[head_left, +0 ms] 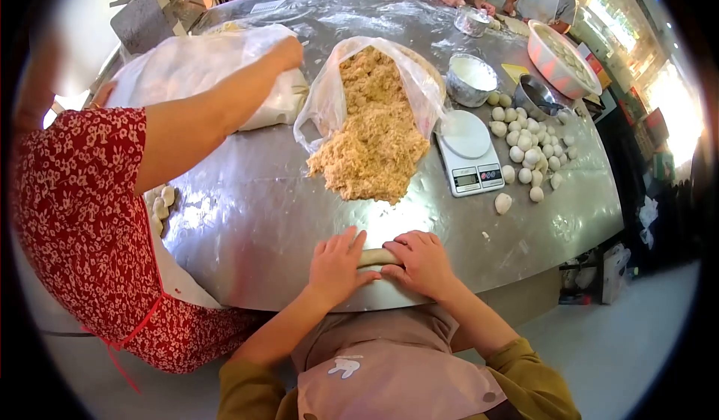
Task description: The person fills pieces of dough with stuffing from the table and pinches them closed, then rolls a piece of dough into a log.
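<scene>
A short rope of pale dough [379, 257] lies on the metal table near its front edge. My left hand [335, 268] rests on its left end, fingers stretched forward and thumb pointing inward. On the right end lies my right hand [421, 263], palm down with the fingers extended. Only the dough between my hands shows; its ends are covered. Just beyond my fingers, a heap of crumbly tan filling [372, 154] spills out of an open clear plastic bag [323, 98].
A digital scale [468, 154] stands right of the filling, beside many dough balls [526, 146]. Behind are a bowl of white powder [472, 79] and a pink-white basin [562, 60]. At left, a person in a red floral garment [82, 225] reaches over a plastic-covered mound [202, 68]. Others work at the far side.
</scene>
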A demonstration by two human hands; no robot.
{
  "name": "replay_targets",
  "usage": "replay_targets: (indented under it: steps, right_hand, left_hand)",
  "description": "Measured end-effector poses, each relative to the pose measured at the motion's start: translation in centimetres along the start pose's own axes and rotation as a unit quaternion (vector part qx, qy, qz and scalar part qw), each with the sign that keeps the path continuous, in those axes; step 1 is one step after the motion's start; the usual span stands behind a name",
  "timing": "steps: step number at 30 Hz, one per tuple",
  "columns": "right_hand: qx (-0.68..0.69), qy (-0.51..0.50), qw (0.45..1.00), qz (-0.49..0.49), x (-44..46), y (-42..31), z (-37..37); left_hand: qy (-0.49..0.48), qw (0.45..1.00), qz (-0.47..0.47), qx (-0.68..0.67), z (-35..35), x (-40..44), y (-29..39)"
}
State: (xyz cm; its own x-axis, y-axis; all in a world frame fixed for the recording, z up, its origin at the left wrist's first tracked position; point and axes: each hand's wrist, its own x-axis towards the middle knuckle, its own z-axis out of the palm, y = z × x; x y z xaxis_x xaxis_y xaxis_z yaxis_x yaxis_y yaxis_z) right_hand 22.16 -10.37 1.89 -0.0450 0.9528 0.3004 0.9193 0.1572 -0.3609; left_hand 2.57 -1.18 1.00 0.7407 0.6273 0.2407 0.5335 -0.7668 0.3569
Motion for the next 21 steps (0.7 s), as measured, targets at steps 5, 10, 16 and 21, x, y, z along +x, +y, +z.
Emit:
replay_targets:
  steps: [5, 10, 16, 21]
  right_hand:
    - [0.010, 0.037, 0.996, 0.075, 3.0, -1.4, 0.0]
    - [-0.004, 0.045, 0.995, 0.091, 4.4, -2.8, 4.0]
    - [0.008, -0.079, 0.996, 0.033, -0.7, -4.7, 1.7]
    - [-0.048, -0.043, 0.996, 0.056, -0.8, -4.1, 3.8]
  left_hand:
    - [0.028, 0.994, -0.106, 0.000, -1.5, 1.8, 0.8]
    - [0.055, 0.983, -0.177, 0.022, 3.0, 1.8, 0.3]
    - [-0.060, 0.988, -0.135, 0.044, 1.5, -4.3, 3.3]
    - [-0.046, 0.987, -0.140, 0.056, 2.4, -3.9, 2.7]
